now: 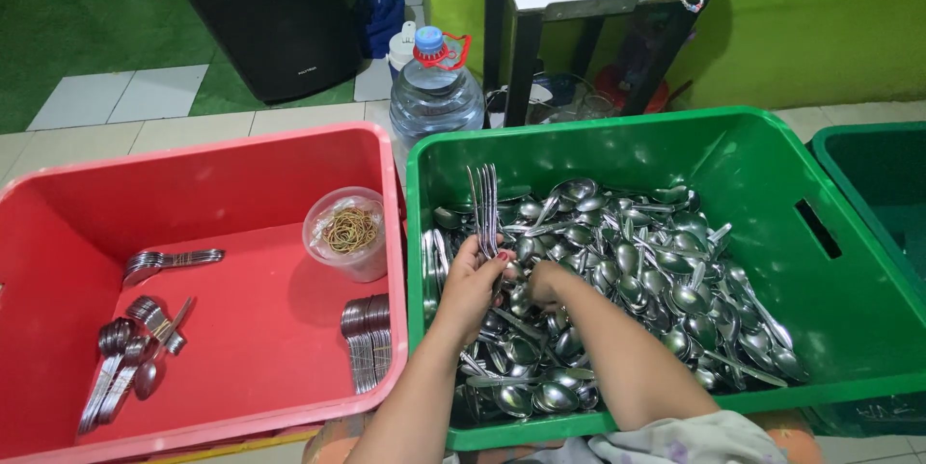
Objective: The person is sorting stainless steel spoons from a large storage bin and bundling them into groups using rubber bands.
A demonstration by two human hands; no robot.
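Sorting cutlery over two plastic crates on the tiled floor, we hold a bunch of forks [485, 204] upright in our left hand [473, 281], its grip clenched around their handles, tines pointing up. Our right hand [545, 281] reaches just beside it into the heap of loose spoons [637, 271] filling the green crate [579, 136]; its fingers are buried among the metal, so we cannot tell whether that grip has closed on anything. To the left, the red crate [193, 160] carries several bundled stacks of spoons [125, 358] and a clear tub of rubber bands [349, 231]. A large water bottle [436, 88] stands behind the crates.
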